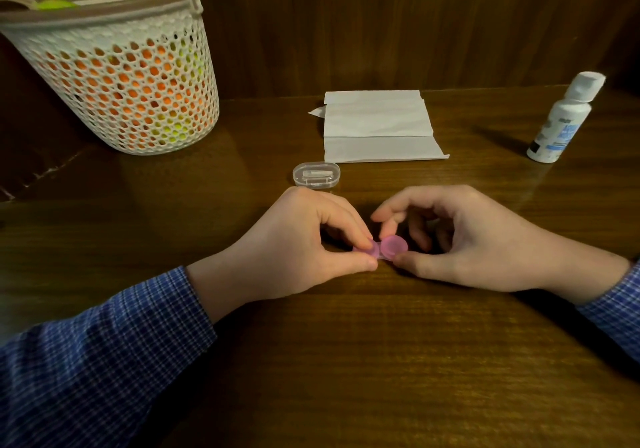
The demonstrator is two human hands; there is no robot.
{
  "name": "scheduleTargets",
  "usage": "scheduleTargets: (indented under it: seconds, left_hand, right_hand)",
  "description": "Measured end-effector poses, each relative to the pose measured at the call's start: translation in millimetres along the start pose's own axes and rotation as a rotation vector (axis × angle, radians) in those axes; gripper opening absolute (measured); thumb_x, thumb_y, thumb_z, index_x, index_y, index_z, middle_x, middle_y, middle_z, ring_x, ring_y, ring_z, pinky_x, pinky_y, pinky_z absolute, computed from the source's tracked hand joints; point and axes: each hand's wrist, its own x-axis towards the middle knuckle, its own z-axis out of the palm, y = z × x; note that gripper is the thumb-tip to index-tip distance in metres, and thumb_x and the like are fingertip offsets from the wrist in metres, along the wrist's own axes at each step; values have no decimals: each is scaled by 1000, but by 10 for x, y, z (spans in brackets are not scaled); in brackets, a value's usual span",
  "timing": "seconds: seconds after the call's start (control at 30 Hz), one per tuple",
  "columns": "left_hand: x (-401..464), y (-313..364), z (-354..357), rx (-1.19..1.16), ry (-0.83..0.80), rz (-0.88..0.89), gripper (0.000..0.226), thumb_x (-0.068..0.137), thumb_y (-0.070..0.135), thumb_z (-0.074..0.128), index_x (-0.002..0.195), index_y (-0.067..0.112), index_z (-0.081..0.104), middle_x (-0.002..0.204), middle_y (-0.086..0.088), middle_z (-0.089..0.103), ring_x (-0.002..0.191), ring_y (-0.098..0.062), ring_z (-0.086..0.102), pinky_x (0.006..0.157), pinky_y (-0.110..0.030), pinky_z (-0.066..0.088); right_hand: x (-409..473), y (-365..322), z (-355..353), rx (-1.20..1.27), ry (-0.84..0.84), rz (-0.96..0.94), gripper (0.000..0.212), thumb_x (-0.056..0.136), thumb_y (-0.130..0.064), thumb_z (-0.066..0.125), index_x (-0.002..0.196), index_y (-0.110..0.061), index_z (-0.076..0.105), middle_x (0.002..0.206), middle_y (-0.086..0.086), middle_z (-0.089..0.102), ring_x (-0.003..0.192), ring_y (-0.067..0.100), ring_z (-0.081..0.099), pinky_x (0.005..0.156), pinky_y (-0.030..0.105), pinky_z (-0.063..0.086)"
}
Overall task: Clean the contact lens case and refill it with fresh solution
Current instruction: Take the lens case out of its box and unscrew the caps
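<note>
Pinch the small pink plastic twin-well lens case steady with your left hand; your right hand grips its right cap: unscrew it gently.

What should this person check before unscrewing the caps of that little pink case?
1. Case steadied: ok. The left hand pinches one end of the pink lens case on the wooden table.
2. Grip on the other cap: ok. The right hand pinches it between thumb and fingers.
3. Solution bottle close by: ok, upright at the far right, cap on.
4. Paper tissue ready: ok, lying flat beyond the hands.
5. Liquid inside the case: cannot tell.
6. Clear plastic box: shut; contents cannot tell.
</note>
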Motion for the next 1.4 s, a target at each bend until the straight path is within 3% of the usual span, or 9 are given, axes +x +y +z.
scheduleTargets:
  seconds: [0.2,0.37,0.47,0.63,0.73,0.93,1.1,1.3,1.4]
  left_hand:
    - [2,0,-5,-4,-4,-8,17,82,25,84,98,21,82,99,13,76,98,0,71,85,-17,57]
    - [3,11,-4,11,-3,-1,15,82,25,83,97,21,82,99,13,76,97,0,71,85,-19,58]
    - [0,8,-5,5,-4,-7,15,82,25,84,97,21,82,99,12,76,97,-1,71,85,-21,58]
    - [-2,15,-9,9,-9,-24,16,82,27,83,97,22,82,99,14,76,98,0,70,86,-18,56]
    - [-3,22,-15,6,-14,-31,16,82,27,83,98,22,82,100,14,76,99,1,69,87,-17,56]
    - [-2,33,-19,9,-16,-36,16,83,26,83,98,22,82,99,13,76,98,0,70,88,-19,56]
    - [1,38,-24,-2,-32,-40,16,84,26,82,99,22,82,100,13,76,99,-1,70,88,-22,57]
    - [-2,41,-21,-4,-28,-36,16,83,26,82,99,21,82,100,13,76,99,-1,70,87,-19,56]
    - [-5,42,-23,-2,-25,-35,17,83,25,83,99,22,82,100,13,76,99,0,70,87,-18,56]
  right_hand:
    - [-8,12,-16,32,-33,7,26,82,-18,83,102,-27,70,93,-21,69,78,6,64,58,10,48]
    - [-1,-13,-2,-74,23,-32,28,72,-46,82,91,-30,68,94,-10,67,85,17,64,63,22,52]
    - [11,-28,18,-139,45,-65,25,75,-49,79,86,-30,68,87,-11,67,82,15,63,63,24,53]
    - [3,-11,9,-126,23,-105,11,82,-28,82,87,-27,73,91,-11,68,87,14,66,66,12,47]
    - [-7,-15,-2,-112,-14,-113,14,83,-18,83,90,-27,75,95,-10,69,89,14,67,70,11,47]
    - [1,-50,-1,-114,7,-103,12,80,-35,81,90,-30,74,96,-12,67,90,16,65,64,12,47]
    - [4,-67,-5,-118,-15,-107,9,84,-24,79,92,-28,77,96,-11,70,91,11,67,68,8,48]
    - [-17,-52,-11,-60,-29,-102,14,84,-15,80,91,-26,77,97,-9,73,90,15,68,72,16,52]
    - [-19,-18,-11,-31,-31,-83,14,84,-15,81,93,-26,77,98,-7,73,89,20,68,75,28,58]
